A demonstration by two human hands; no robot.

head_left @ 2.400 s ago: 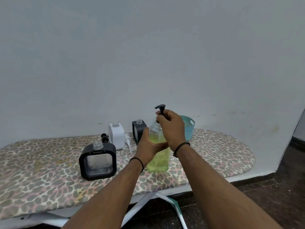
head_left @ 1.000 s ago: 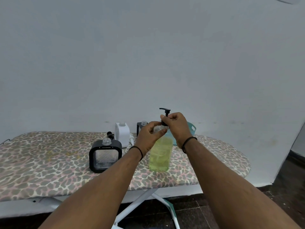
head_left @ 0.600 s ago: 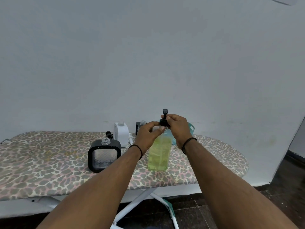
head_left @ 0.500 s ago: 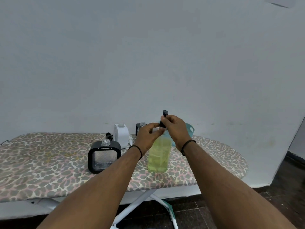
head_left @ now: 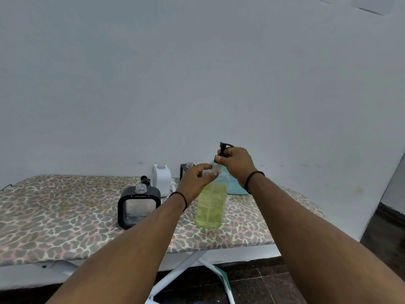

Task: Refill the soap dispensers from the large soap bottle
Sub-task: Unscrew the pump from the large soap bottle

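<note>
The large soap bottle [head_left: 211, 202], clear with yellow-green liquid, stands on the leopard-print ironing board [head_left: 54, 218]. My left hand [head_left: 197, 181] holds the bottle at its shoulder and neck. My right hand [head_left: 235, 161] pinches the black pump head [head_left: 222, 148], raised just above the bottle's neck. A black square dispenser [head_left: 138, 207] with an uncapped clear neck stands to the left. Behind it are a white dispenser [head_left: 161, 176] and another black dispenser [head_left: 186, 168], partly hidden by my left hand.
A teal basket [head_left: 235, 188] sits behind the bottle, mostly hidden by my right wrist. A loose black pump [head_left: 144, 179] lies beside the white dispenser. The grey wall runs close behind the board. White board legs [head_left: 175, 275] stand on dark floor tiles.
My right hand has turned the pump head and lifted it slightly above the bottle's neck. My left hand has kept its hold on the bottle. The camera has tilted upward.
</note>
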